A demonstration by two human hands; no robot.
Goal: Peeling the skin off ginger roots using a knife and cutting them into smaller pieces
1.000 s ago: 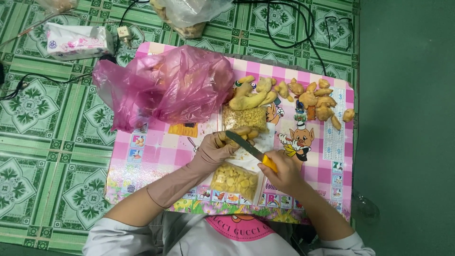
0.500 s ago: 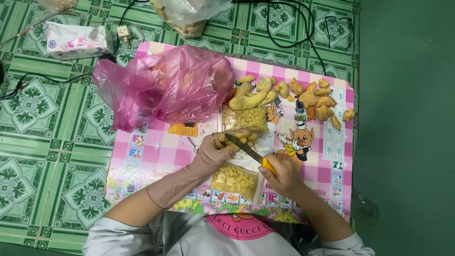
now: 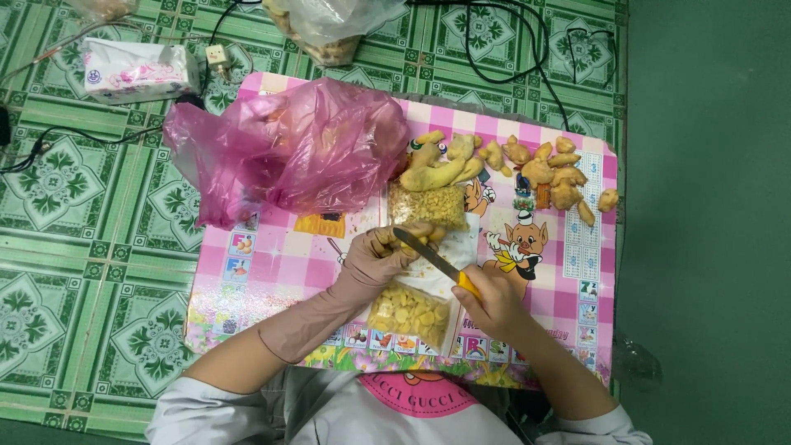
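Note:
My left hand (image 3: 381, 254), in a long tan glove, pins a piece of ginger (image 3: 432, 236) against a white cutting surface (image 3: 466, 247) on the pink checked mat (image 3: 272, 264). My right hand (image 3: 488, 300), bare, grips a knife (image 3: 425, 252) by its yellow handle, the blade slanting up-left onto the ginger beside my gloved fingers. A pile of yellow ginger slices (image 3: 409, 313) lies just below the hands. A heap of finely chopped ginger (image 3: 427, 205) sits just above them.
Whole ginger roots (image 3: 540, 169) are spread along the mat's top right. A crumpled pink plastic bag (image 3: 292, 152) covers the mat's upper left. On the green tiled floor lie a tissue pack (image 3: 136, 70), a clear bag (image 3: 329, 29), black cables (image 3: 503, 49) and a plug (image 3: 218, 58).
The knife blade has shifted slightly along the ginger while my left hand keeps holding it; the piles and roots have not moved.

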